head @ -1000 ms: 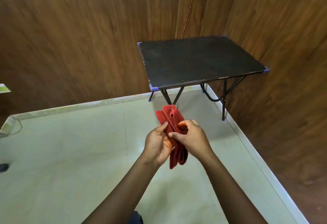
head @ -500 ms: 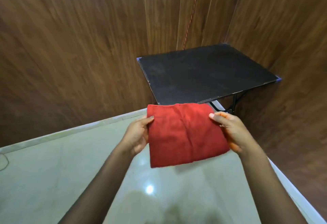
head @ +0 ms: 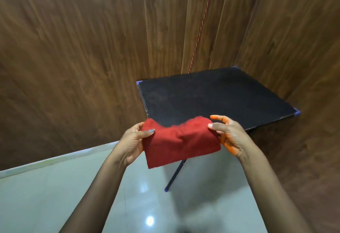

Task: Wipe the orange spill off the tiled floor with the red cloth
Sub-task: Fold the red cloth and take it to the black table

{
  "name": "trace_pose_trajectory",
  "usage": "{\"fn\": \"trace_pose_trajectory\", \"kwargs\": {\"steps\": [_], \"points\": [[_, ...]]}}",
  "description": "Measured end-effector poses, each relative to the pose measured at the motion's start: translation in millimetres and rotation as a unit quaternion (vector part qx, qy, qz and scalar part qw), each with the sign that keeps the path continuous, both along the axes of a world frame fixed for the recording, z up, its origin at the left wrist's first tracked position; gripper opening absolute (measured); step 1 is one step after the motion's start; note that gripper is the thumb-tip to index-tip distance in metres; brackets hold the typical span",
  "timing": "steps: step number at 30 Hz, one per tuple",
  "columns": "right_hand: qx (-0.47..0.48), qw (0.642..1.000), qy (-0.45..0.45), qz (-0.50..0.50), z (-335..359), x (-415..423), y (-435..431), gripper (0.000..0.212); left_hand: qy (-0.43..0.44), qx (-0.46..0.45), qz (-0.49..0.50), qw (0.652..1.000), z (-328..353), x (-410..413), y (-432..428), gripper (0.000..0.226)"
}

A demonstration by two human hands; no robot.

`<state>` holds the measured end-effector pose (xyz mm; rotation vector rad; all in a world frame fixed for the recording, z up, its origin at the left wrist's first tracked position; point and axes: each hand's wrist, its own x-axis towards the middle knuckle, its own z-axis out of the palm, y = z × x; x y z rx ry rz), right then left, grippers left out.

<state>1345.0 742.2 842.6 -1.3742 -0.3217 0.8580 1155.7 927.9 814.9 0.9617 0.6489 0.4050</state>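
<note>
Pinches red cloth between left hand and right hand, finds no spill on visible tiled floor, presumably wiped.

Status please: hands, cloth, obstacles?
Left hand and right hand pinch red cloth by its ends. Cloth in air, off tiled floor. No spill in view; black table ahead.

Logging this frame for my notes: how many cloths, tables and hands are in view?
Cloths: 1, the red cloth
Tables: 1, the black table
Hands: 2, the left hand and right hand, each pinching the cloth
Total: 4
</note>
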Motion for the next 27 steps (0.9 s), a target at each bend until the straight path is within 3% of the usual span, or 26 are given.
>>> {"fn": "trace_pose_trajectory", "kwargs": {"steps": [2, 5, 7, 9, 11, 13, 14, 15, 16, 18, 19, 21, 23, 25, 27], "points": [[-0.008, 0.999, -0.025, 0.034, 3.0, 28.7, 1.9, 0.043, 0.009, 0.013, 0.020, 1.000, -2.0, 23.6, 10.4, 0.078], [-0.046, 0.992, -0.091, 0.075, 2.6, 61.6, 9.5, 0.048, 0.092, 0.182, -0.073, 0.976, -4.2, 51.9, 13.2, 0.082], [-0.097, 0.979, -0.162, 0.073, 2.4, 76.3, 16.2, 0.038, 0.193, 0.302, -0.088, 0.929, -4.8, 67.2, 13.8, 0.066], [-0.126, 0.965, -0.220, 0.067, 0.1, 88.3, 19.9, 0.023, 0.252, 0.402, -0.055, 0.878, -3.3, 75.2, 20.7, 0.036], [-0.142, 0.948, -0.274, 0.083, 1.7, 102.2, 23.5, 0.013, 0.294, 0.527, -0.047, 0.796, 2.0, 81.0, 30.2, 0.011], [-0.154, 0.927, -0.330, 0.095, 5.0, 116.8, 27.1, 0.007, 0.299, 0.619, -0.043, 0.725, 9.0, 82.1, 38.9, 0.005], [-0.144, 0.925, -0.338, 0.101, 7.2, 123.0, 28.2, 0.006, 0.278, 0.631, -0.040, 0.723, 10.3, 82.0, 44.4, 0.011], [-0.118, 0.930, -0.330, 0.108, 9.6, 129.2, 29.0, 0.006, 0.235, 0.608, -0.040, 0.757, 13.6, 82.0, 49.3, 0.014], [-0.083, 0.942, -0.303, 0.117, 12.6, 134.6, 30.1, 0.006, 0.172, 0.549, -0.042, 0.817, 18.2, 81.7, 53.6, 0.013], [-0.005, 0.969, -0.209, 0.133, 17.4, 140.9, 38.4, 0.003, 0.029, 0.369, -0.054, 0.927, 28.0, 84.8, 58.1, 0.014], [0.025, 0.979, -0.159, 0.128, 16.4, 141.9, 45.4, 0.007, -0.013, 0.284, -0.055, 0.957, 29.0, 88.6, 59.8, 0.019], [0.039, 0.990, -0.107, 0.082, 10.7, 142.1, 65.6, 0.007, -0.042, 0.168, -0.040, 0.984, 25.1, 100.0, 61.2, 0.028], [0.007, 0.992, -0.125, 0.011, 6.0, 140.5, 85.3, 0.004, -0.030, 0.100, -0.006, 0.995, 18.4, 112.9, 61.3, 0.022], [-0.055, 0.972, -0.220, -0.064, 2.3, 137.5, 103.0, 0.005, 0.010, 0.078, 0.046, 0.996, 11.3, 125.5, 62.5, 0.019], [-0.106, 0.927, -0.342, -0.114, 3.3, 120.7, 119.7, 0.008, 0.058, 0.087, 0.094, 0.990, 5.2, 139.9, 58.8, 0.018]]}}
